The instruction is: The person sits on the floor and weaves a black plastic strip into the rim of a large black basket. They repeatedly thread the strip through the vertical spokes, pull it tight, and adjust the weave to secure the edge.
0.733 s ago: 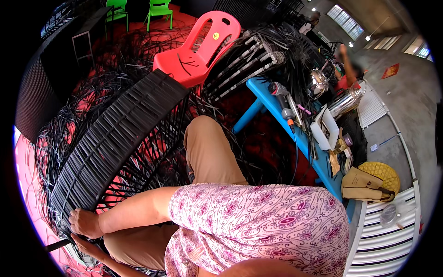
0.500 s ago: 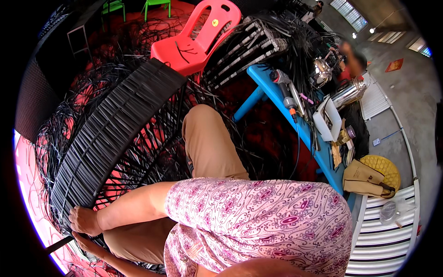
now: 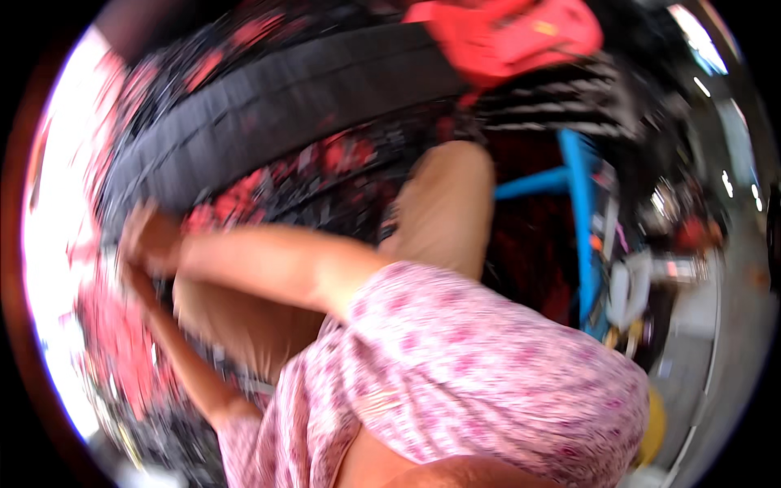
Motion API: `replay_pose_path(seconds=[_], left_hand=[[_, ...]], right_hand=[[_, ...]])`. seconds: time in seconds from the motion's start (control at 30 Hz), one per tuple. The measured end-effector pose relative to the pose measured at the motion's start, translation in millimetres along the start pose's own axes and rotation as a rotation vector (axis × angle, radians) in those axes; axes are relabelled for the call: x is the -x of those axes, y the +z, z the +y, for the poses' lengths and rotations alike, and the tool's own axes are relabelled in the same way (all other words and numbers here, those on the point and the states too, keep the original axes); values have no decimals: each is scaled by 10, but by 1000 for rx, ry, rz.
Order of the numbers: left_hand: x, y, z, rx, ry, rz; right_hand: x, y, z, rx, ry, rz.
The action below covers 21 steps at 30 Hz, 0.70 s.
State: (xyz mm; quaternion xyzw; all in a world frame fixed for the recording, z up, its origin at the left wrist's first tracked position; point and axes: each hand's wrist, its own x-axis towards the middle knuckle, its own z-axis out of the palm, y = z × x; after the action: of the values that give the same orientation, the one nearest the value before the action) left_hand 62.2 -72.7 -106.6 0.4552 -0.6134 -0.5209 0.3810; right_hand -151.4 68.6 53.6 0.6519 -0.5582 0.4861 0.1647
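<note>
A long curved furniture piece (image 3: 285,98), woven from flat black strips, stretches from the left toward the upper middle. My right hand (image 3: 153,237) is at its near left end, with the forearm reaching across my body. Close against it, slightly lower, is my left hand (image 3: 130,268). Motion smears both hands, so their fingers and anything between them cannot be made out. Dark strands spread beneath the woven band, beside my raised knee (image 3: 451,203) in brown trousers.
A red plastic chair (image 3: 521,41) stands beyond the woven piece's far end. Beside it lies a black-and-white slatted stack (image 3: 561,102). To the right, a blue bench (image 3: 579,220) carries tools and a white container (image 3: 626,289). Loose black strips litter the red floor covering.
The whole view has swung and blurred, so the woven piece lies more level and the chair sits farther right. My hands appear higher in the picture and closer together.
</note>
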Motion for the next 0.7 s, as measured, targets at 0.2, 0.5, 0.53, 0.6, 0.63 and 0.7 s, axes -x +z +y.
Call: replay_pose_path(seconds=[0.2, 0.5, 0.53, 0.6, 0.63, 0.7], left_hand=[[642, 699, 1657, -275, 142, 98], [1174, 1032, 2798, -497, 402, 287], [1210, 1112, 2808, -474, 513, 163], [1455, 1528, 3070, -440, 486, -154], [1497, 1661, 3082, -432, 489, -269], [1555, 1838, 3090, -639, 536, -274]], right_hand=[[-160, -694, -39, 20, 24, -198], [665, -2850, 605, 219, 46, -254], [677, -2922, 658, 237, 53, -246], [661, -2956, 732, 259, 34, -213], [596, -2904, 730, 248, 17, -214], [465, -2749, 696, 226, -14, -210]])
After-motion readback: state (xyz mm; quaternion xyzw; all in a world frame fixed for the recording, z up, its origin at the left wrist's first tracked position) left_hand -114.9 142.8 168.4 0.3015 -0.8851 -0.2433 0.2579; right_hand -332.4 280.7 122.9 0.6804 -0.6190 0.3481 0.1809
